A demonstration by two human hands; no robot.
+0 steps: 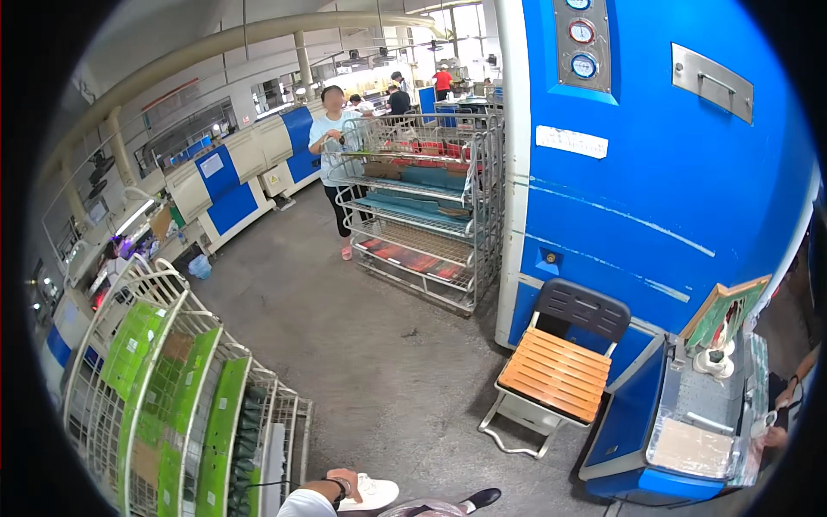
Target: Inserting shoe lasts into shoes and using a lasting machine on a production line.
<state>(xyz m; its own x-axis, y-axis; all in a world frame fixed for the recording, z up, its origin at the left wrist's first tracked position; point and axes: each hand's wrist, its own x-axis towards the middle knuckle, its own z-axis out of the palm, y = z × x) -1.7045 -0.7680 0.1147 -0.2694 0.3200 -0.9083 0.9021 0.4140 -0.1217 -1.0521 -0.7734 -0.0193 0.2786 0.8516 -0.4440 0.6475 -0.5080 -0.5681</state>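
Note:
My left hand [346, 485], in a white sleeve with a dark band at the wrist, comes in from the lower edge. Its fingers curl down over the heel end of a white shoe [376, 493], and they seem to grip it at the opening. Some of the fingers are hidden behind the shoe. To the right of it, the toe of a black shoe [482, 498] shows beside greyish, mottled cloth [422, 509]. My right hand is out of sight.
At lower left stands a wire rack [297, 439] with green shelf boards. A person [330, 138] grips a tall rack trolley [413, 237] ahead. A folding chair [556, 370] stands before a big blue machine [637, 215]. Another person's hands [778, 418] are at the right rim by a blue workstation [637, 431].

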